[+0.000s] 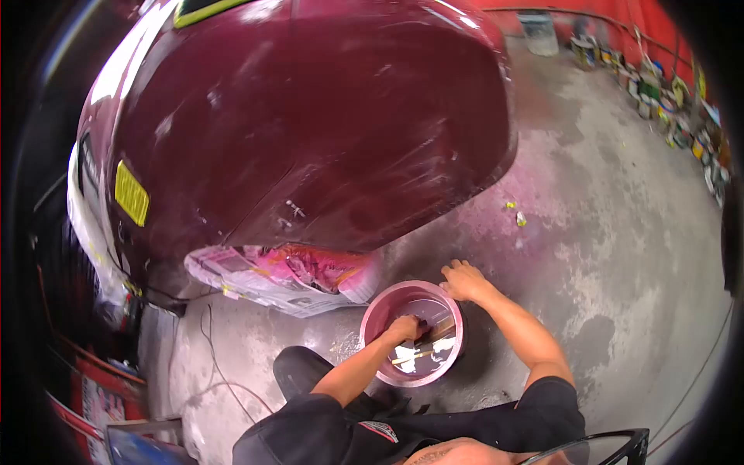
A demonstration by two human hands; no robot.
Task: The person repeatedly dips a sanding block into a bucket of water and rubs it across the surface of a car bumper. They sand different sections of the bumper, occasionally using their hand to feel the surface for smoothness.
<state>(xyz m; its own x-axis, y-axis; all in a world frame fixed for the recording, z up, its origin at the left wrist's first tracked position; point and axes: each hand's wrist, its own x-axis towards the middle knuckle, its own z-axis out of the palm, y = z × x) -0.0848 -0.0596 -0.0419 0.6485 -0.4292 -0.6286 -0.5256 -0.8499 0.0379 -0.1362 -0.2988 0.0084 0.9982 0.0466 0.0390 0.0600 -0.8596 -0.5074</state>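
Note:
A round pink bucket [373, 369] holding dark, shiny liquid stands on the floor in front of me. My left hand [404, 330] is down inside it, fingers closed on a small dark pad [421, 328] at the liquid's surface. Just outside the bucket's upper right rim is my right hand [463, 280], its fingers loosely bent and apart, with nothing seen in them. Beyond the bucket spreads a dark red car body panel [325, 132] with pale scuffs. Paint-stained masking paper [267, 283] covers the part below its lower edge.
Yellow tape [132, 194] sticks to the car at left. Many cans [647, 89] and a translucent bucket [538, 35] line the red wall at upper right. A thin hose [213, 341] runs across the concrete floor [604, 256]. Small yellow scraps [520, 218] lie right of the car.

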